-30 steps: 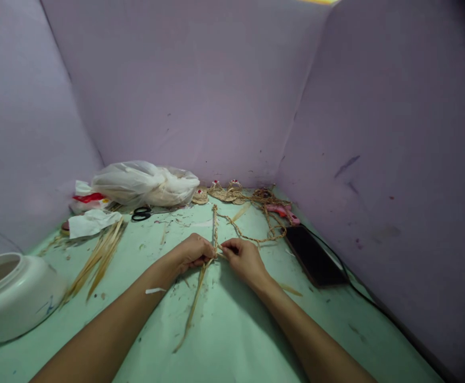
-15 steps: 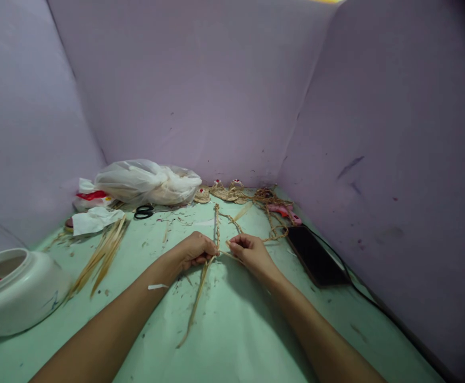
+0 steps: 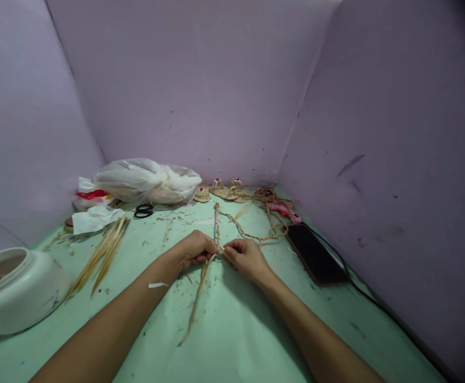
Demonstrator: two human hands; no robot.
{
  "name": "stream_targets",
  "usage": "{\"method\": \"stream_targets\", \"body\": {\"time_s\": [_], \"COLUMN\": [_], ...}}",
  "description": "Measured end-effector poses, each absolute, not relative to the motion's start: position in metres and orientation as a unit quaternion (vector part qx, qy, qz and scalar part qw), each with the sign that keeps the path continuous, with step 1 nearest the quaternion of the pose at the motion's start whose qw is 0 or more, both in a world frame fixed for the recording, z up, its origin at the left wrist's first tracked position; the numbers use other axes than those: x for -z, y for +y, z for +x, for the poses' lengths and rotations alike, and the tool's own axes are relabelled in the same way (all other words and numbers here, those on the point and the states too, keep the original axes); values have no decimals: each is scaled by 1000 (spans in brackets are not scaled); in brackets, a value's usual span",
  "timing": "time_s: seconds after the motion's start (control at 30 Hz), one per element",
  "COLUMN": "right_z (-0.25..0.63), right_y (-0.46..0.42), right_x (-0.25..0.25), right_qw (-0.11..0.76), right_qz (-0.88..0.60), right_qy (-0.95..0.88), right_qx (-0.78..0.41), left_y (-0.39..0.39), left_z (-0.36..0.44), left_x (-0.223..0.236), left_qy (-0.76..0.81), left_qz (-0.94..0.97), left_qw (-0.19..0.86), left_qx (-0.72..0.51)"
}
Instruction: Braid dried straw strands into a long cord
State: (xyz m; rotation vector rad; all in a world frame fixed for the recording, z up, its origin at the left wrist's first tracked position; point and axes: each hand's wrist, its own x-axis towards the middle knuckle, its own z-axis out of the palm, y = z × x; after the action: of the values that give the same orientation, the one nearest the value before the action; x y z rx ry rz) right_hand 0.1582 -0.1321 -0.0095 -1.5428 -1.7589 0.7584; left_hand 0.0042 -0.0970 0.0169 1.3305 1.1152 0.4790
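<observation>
The left hand [image 3: 197, 248] is pinching the light-looking, bendy braid [image 3: 217, 223] near its end, likely best, the right hand [image 3: 246, 259] pinching a strand [image 3: 223, 252]

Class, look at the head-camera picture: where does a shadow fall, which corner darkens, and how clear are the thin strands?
In the head view, a soft shadow lies on the green table beside the right forearm; in the same view, the upper right corner fades to black, and the thin strands below the left hand look too soft to count.
</observation>
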Motion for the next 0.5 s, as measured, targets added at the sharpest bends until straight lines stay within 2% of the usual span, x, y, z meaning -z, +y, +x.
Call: {"method": "stream_targets", "body": {"time_s": [0.3,0.5], "right_z": [155,148], "right_y": [-139,-137], "right_x": [4,9], "right_qw": [351,377], "right_qz": [-581,-588], "right_qy": [-680,-617], "right_qx": [-278,-362], "left_y": [-97,-97], "left_z": [5,4], "left_x": [-16,-14], "left_qy": [477,469], "left_qz": [572,580], "left_qw": [630,628], "left_qx": [-222,-221]}}
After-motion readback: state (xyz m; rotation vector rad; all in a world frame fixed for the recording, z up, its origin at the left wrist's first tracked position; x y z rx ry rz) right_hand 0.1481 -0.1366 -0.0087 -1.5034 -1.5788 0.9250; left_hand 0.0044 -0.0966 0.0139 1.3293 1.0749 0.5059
